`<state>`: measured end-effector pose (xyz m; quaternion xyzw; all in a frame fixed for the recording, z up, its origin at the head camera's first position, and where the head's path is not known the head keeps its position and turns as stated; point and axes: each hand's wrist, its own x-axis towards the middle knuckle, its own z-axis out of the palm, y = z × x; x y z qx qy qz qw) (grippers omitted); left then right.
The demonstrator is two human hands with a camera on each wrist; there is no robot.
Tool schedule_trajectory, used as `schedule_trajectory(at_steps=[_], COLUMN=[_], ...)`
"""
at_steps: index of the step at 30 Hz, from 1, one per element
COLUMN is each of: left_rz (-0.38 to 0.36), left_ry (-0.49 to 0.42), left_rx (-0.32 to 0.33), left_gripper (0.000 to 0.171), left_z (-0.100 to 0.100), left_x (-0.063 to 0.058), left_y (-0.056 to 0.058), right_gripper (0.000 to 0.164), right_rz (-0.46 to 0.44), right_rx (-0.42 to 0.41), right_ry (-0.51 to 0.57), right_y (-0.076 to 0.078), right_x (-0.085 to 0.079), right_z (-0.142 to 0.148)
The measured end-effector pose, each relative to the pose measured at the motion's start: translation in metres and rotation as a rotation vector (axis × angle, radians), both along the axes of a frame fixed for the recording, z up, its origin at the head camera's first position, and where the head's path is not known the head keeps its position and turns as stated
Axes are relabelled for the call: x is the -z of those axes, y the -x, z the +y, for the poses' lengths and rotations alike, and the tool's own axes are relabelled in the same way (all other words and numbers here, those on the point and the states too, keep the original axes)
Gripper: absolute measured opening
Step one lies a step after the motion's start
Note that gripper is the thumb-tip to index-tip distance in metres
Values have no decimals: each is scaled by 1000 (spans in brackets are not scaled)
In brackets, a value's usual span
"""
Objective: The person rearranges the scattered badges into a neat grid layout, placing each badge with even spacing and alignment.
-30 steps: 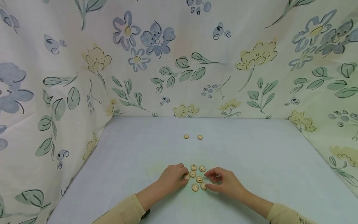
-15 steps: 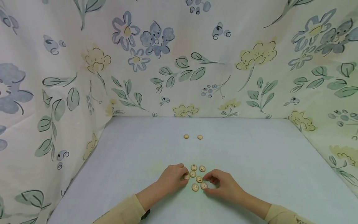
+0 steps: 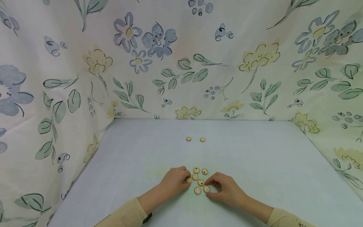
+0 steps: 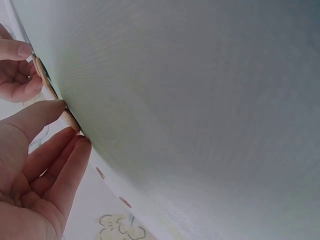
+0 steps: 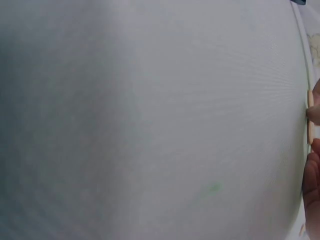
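In the head view, a cluster of small round wooden discs with dark face-like markings lies on the table between the two hands. My left hand (image 3: 175, 180) pinches the leftmost disc (image 3: 188, 179) between thumb and fingers; the left wrist view shows this disc (image 4: 71, 120) edge-on. Opposite, my right hand (image 3: 227, 189) has thumb and index finger round the lower right disc (image 3: 206, 189). Its index fingertip is right at the edge of the neighbouring disc (image 3: 201, 182). Only part of the right hand (image 5: 313, 175) enters its own wrist view, at the right edge.
Two more discs, a left one (image 3: 188, 138) and a right one (image 3: 202, 139), lie farther back on the white-covered table (image 3: 255, 151). A floral cloth (image 3: 181, 88) hangs along the back and both sides.
The right hand has moved slightly left and its thumb and index finger have closed round the lower right disc. The left hand stays put on its disc.
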<state>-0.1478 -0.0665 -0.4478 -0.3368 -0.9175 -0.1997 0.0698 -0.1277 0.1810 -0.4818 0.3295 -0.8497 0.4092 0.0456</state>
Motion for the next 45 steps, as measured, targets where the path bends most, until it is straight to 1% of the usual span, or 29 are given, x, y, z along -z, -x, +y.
schedule_trajectory(at_steps=[12,15,20,24,30,35,38,41,45], left_rz=[14,10,6,-1,-13,-24,-29,-36,-41], left_ry=[-12,-14,-7,-2,-4,-2,-3,-7,-7], left_rx=[2,-2,-14,-20,-16,-19,-19,-16,-13], left_gripper=[13,13,13,13,13,13,12,12,12], left_z=[0,0,0,0,0,1,1,0,0], left_x=[1,1,0,0,0,-1,-1,-1,-1], left_y=[0,0,0,0,0,0,0,0,0], right_gripper=[23,22,21,20,18,19,19,17,16], right_rz=[11,39,111,128,115,106,87,54,34], right_rx=[-9,-9,-14,-13,1,-13,-15,0,17], right_ry=[-9,-23,-49,-55,-69,-44,-37,-35,-23], right_y=[2,3,3,3,4,5,5,4,4], right_x=[0,0,-2,-2,0,0,-2,-5,-7], right_z=[-1,-1,-3,-3,-3,-2,-1,-1,0])
